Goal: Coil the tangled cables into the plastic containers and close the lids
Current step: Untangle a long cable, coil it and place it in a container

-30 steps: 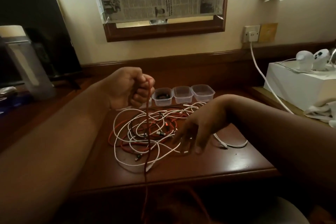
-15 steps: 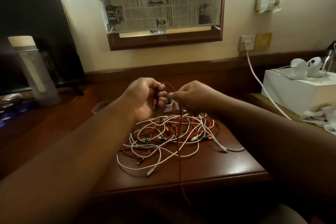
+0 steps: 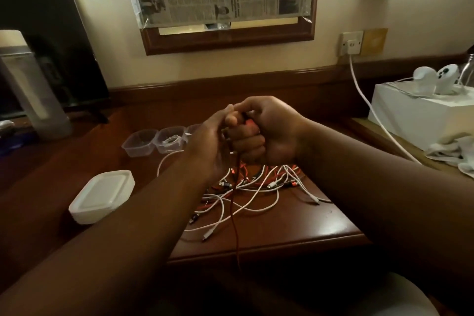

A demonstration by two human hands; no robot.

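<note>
Where the two hands meet at centre frame, above the tangle:

Right hand [image 3: 266, 131]: clenched into a fist around a red cable [image 3: 234, 213], fingers fully curled, a glimpse of red between thumb and forefinger.

Left hand [image 3: 207, 146]: fingers fairly straight, laid against the right fist and touching the same red cable; whether actually gripping it cannot be told.

Red cable: hanging straight down from the hands, across the tangle and past the near table edge, lower centre.

Tangle of cables [image 3: 259, 192]: white and red, loose on the wooden table [image 3: 307, 228], just below the hands.

Plastic containers [image 3: 154, 141]: clear, lidless, in a row, left of centre, partly hidden behind the left hand; one with a white cable inside.

Lids [image 3: 102, 195]: white, stacked, lower left, apart from the containers.

White box [image 3: 420, 115]: right edge.
</note>
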